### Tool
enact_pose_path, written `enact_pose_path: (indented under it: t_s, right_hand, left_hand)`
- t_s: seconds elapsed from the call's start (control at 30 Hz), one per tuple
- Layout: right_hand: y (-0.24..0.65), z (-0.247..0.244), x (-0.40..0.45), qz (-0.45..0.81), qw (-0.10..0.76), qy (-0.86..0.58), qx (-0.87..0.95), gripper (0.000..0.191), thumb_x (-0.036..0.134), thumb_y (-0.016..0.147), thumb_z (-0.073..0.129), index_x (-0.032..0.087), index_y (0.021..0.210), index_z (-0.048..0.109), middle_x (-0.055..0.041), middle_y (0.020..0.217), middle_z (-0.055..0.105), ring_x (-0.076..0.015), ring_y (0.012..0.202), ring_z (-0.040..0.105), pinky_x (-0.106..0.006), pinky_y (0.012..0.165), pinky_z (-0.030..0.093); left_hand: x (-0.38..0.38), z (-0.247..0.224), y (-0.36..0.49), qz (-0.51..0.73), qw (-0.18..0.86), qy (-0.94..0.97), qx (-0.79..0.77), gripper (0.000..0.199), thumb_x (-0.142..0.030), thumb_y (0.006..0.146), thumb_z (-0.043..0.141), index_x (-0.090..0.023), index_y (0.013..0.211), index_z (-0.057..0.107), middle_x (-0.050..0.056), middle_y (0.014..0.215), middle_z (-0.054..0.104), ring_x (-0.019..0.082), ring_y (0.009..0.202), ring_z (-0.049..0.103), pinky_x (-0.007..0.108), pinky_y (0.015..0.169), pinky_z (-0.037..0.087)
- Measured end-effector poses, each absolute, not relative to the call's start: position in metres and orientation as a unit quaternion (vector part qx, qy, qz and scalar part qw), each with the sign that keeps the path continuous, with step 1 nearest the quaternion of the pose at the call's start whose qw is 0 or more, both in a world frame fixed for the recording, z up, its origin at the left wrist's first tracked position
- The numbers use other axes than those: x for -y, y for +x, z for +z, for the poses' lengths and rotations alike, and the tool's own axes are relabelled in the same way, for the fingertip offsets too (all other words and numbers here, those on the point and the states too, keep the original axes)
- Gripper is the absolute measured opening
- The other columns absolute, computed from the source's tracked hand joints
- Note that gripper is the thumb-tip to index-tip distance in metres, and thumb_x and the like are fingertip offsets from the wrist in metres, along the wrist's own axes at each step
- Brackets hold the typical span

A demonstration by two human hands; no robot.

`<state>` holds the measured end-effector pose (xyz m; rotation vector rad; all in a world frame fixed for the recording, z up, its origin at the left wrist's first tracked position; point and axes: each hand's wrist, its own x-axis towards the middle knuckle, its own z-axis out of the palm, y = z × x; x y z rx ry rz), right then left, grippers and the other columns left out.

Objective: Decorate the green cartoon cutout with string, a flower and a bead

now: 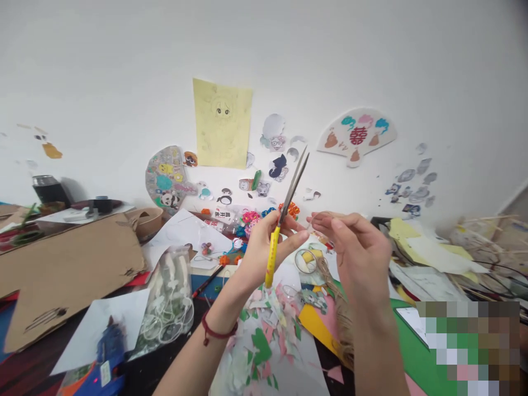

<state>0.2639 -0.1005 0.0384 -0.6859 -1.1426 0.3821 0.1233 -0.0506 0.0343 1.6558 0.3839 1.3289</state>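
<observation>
My left hand point(270, 242) is closed around a pair of scissors point(272, 256) with a yellow handle, their blades pointing up. My right hand point(357, 247) is pinched, fingertips together, close to the left fingertips. A thin strand point(309, 224) shows between the two hands; its exact kind is too fine to tell. Below the right hand hangs or lies a bundle of brown twine point(342, 313). Green, pink and white paper scraps point(264, 346) are heaped on a white sheet under the hands. A clear round tape roll point(306, 260) sits behind them.
At left lie a cardboard sheet point(74, 258), a blue glue gun point(111, 346) and a clear bag of white cords point(165, 302). Colourful pompom-like crafts point(251, 220) stand along the wall. A phone point(412, 324) rests at right near stacked papers point(433, 247).
</observation>
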Motion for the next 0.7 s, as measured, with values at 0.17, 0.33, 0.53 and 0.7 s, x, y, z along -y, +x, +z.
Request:
enact_pose_path:
  t_s: [0.17, 0.33, 0.53, 0.7]
  right_hand:
    - [0.256, 0.036, 0.101, 0.158, 0.761, -0.319, 0.543, 0.009, 0.025, 0.086, 0.069, 0.019, 0.080, 0.070, -0.0052, 0.091, 0.076, -0.0187, 0.088, 0.074, -0.035, 0.084, 0.062]
    - [0.250, 0.034, 0.097, 0.146, 0.765, -0.322, 0.539, 0.009, 0.023, 0.086, 0.068, 0.019, 0.078, 0.070, -0.0046, 0.090, 0.076, -0.0188, 0.088, 0.074, -0.035, 0.083, 0.062]
    - [0.246, 0.031, 0.092, 0.163, 0.757, -0.315, 0.549, 0.009, 0.024, 0.087, 0.067, 0.018, 0.080, 0.070, -0.0053, 0.090, 0.077, -0.0193, 0.088, 0.074, -0.036, 0.083, 0.062]
    - [0.249, 0.032, 0.095, 0.201, 0.723, -0.324, 0.576, 0.011, 0.026, 0.087, 0.068, 0.017, 0.081, 0.070, -0.0035, 0.077, 0.074, -0.0146, 0.065, 0.070, -0.027, 0.063, 0.058]
  left_hand:
    - [0.051, 0.026, 0.128, 0.542, 0.552, 0.624, -0.108, 0.029, -0.034, 0.075, 0.078, -0.015, 0.078, 0.056, -0.001, 0.072, 0.059, 0.011, 0.065, 0.059, 0.024, 0.064, 0.047]
    - [0.051, 0.033, 0.119, 0.560, 0.559, 0.600, -0.116, 0.030, -0.036, 0.073, 0.078, -0.014, 0.081, 0.059, 0.000, 0.071, 0.063, 0.011, 0.061, 0.061, 0.023, 0.060, 0.047]
    - [0.044, 0.032, 0.115, 0.602, 0.538, 0.578, -0.119, 0.024, -0.033, 0.077, 0.074, -0.014, 0.078, 0.059, 0.000, 0.069, 0.066, 0.009, 0.057, 0.060, 0.021, 0.056, 0.044]
    - [0.041, 0.029, 0.116, 0.611, 0.564, 0.544, -0.108, 0.021, -0.029, 0.077, 0.073, -0.015, 0.081, 0.058, 0.000, 0.062, 0.067, 0.010, 0.052, 0.061, 0.020, 0.050, 0.041]
